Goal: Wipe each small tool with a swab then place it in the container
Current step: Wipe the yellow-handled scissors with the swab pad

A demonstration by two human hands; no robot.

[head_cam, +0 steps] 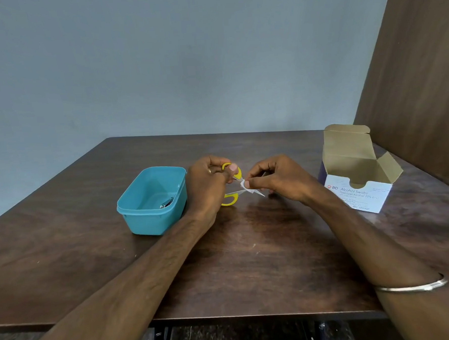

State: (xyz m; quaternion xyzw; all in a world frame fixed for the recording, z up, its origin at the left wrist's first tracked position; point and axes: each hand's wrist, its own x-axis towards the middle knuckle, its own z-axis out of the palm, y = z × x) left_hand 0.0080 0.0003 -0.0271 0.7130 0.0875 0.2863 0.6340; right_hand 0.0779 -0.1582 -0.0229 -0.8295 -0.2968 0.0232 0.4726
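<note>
My left hand (pixel 208 186) grips small yellow-handled scissors (pixel 231 198) by the handles, blades spread apart and pointing right. My right hand (pixel 276 178) pinches a white swab (pixel 246 185) folded over one blade near the pivot. Both hands hover just above the middle of the dark wooden table (pixel 250 260). A teal plastic container (pixel 151 200) stands to the left of my left hand. Inside it lies a small metal tool (pixel 166 202), likely a nail clipper.
An open cardboard box of alcohol swabs (pixel 357 172) stands at the right, its flaps raised. A brown wooden panel (pixel 417 79) rises behind it. A grey wall backs the table. A metal bangle (pixel 412 287) circles my right forearm.
</note>
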